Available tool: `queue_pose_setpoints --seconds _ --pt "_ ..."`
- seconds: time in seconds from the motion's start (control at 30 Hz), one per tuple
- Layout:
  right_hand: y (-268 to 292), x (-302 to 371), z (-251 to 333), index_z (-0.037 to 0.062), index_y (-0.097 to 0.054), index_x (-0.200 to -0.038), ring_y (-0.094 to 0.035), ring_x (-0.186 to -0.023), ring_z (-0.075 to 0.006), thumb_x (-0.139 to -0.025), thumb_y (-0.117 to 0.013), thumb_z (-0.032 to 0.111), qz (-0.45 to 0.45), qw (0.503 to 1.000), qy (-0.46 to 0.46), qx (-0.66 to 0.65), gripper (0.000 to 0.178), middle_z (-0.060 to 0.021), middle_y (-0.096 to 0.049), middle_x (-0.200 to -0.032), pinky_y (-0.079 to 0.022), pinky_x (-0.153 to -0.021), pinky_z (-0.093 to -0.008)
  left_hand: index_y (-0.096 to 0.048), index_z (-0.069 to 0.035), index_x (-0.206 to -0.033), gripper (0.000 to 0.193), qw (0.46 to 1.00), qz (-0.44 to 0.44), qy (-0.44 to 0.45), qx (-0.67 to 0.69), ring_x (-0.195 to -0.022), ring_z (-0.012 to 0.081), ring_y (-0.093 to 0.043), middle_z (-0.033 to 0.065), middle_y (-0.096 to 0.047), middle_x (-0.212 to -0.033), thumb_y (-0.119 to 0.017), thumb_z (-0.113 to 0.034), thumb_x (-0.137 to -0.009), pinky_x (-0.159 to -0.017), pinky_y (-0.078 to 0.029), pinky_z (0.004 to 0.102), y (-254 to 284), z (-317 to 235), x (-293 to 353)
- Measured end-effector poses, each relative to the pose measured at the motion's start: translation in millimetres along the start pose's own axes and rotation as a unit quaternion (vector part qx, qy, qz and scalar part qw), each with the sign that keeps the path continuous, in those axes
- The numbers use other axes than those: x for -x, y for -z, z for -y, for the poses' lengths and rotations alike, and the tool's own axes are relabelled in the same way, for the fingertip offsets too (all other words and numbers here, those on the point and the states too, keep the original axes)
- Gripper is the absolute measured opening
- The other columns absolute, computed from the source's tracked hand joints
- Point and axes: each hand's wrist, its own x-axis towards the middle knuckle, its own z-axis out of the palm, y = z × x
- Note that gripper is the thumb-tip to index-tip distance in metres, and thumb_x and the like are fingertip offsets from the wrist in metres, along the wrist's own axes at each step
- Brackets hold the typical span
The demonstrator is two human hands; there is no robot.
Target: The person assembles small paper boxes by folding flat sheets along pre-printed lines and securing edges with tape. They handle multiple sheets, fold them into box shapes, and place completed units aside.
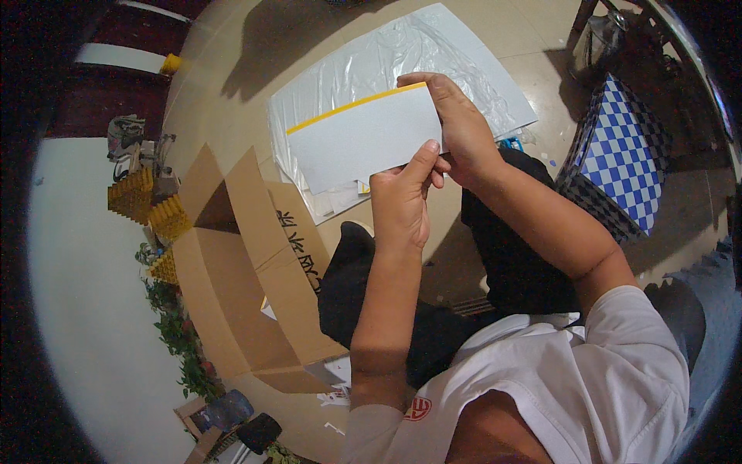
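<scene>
A white rectangular card (363, 143) with a yellow strip along its far edge is held up in front of me. My left hand (403, 203) grips its near edge close to the right corner, thumb on top and fingers underneath. My right hand (462, 127) is closed around the card's right end, with some fingers behind it. Beneath the card, a white sheet (495, 85) lies on the floor, partly covered by crumpled clear plastic film (402, 50). A small piece with yellow on it shows just below the card, mostly hidden.
To the left stands an open cardboard box (239, 301) with dark handwriting and some white and yellow pieces inside. At right is a blue-and-white checkered box-like stool (622, 158). Potted plants (182, 348) and yellow racks (147, 197) line the far left. My knees flank the work area.
</scene>
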Motion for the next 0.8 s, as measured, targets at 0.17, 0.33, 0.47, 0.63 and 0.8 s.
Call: queue_pose_setpoints --seconds 0.17,0.33,0.47,0.63,0.8 --pt "-1.0 -1.3 1.3 0.0068 -0.06 -0.116 -0.057 -0.087 -0.0144 -0.103 -0.035 0.034 0.018 0.999 -0.008 -0.033 0.039 -0.0098 -0.06 -0.101 -0.05 -0.073 -0.0277 -0.064 0.002 -0.091 0.014 1.0 -0.008 -0.014 -0.008 -0.06 0.0143 -0.058 0.0101 -0.065 -0.073 -0.071 -0.005 -0.082 -0.054 -0.044 0.0223 -1.5 -1.2 -1.0" --pt "16.6 -17.9 -8.2 0.007 -0.058 -0.121 -0.051 -0.107 -0.0222 -0.099 -0.042 0.034 0.051 0.997 0.054 -0.003 0.038 -0.012 -0.056 -0.116 -0.047 -0.086 -0.0366 -0.062 0.002 -0.096 0.018 0.999 -0.023 0.022 -0.001 -0.061 0.0128 -0.057 0.0084 -0.063 -0.076 -0.07 -0.005 -0.081 -0.053 -0.043 0.0215 3.1 -2.1 -3.3" --pt "23.4 -16.1 3.4 0.0032 -0.049 -0.132 -0.041 -0.123 -0.023 -0.097 -0.045 0.035 0.031 0.998 -0.051 0.008 0.048 -0.0124 -0.047 -0.134 -0.034 -0.101 -0.0437 -0.062 0.0 -0.094 0.017 0.999 -0.037 0.029 0.022 -0.06 0.0112 -0.054 0.0065 -0.062 -0.075 -0.07 -0.006 -0.082 -0.054 -0.042 0.0209 12.4 -2.6 -6.9" --pt "22.1 -6.7 19.1 0.0039 -0.046 -0.134 -0.043 -0.121 -0.0215 -0.093 -0.055 0.028 0.098 0.99 -0.097 0.039 0.049 -0.0104 -0.046 -0.135 -0.036 -0.101 -0.0417 -0.063 0.0 -0.09 0.014 0.995 -0.074 0.052 0.048 -0.059 0.0095 -0.052 0.0062 -0.062 -0.074 -0.072 -0.009 -0.082 -0.052 -0.041 0.0182 10.5 -6.7 -9.6" --pt "27.4 -8.5 12.9 0.0033 -0.046 -0.135 -0.047 -0.121 -0.0219 -0.086 -0.063 0.01 0.125 0.989 -0.06 0.058 0.052 -0.0126 -0.046 -0.136 -0.04 -0.1 -0.0343 -0.063 0.001 -0.091 0.015 0.995 -0.071 0.039 0.052 -0.06 0.0081 -0.052 0.0063 -0.062 -0.077 -0.071 -0.009 -0.083 -0.051 -0.04 0.0167 13.3 -0.9 -18.3"
